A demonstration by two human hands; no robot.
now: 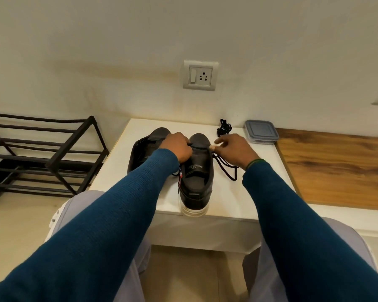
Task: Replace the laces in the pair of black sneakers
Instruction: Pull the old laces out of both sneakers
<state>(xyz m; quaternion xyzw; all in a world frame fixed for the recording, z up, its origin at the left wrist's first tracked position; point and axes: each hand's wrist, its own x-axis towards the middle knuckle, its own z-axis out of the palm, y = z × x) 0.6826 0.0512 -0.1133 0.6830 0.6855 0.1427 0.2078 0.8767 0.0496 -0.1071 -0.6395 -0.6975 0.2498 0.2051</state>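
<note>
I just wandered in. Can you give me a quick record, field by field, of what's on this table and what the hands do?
Table: white table, two black sneakers side by side
Left hand: curled on the lace at the nearer sneaker, front end
Right hand: pinches the same lace, slack trailing on the table
Spare: bundled black lace by the wall
Also: lidded plastic container, black shoe rack

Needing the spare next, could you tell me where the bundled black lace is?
In the head view, the bundled black lace lies on the white table, beyond the right hand, just left of the lidded container.
</note>
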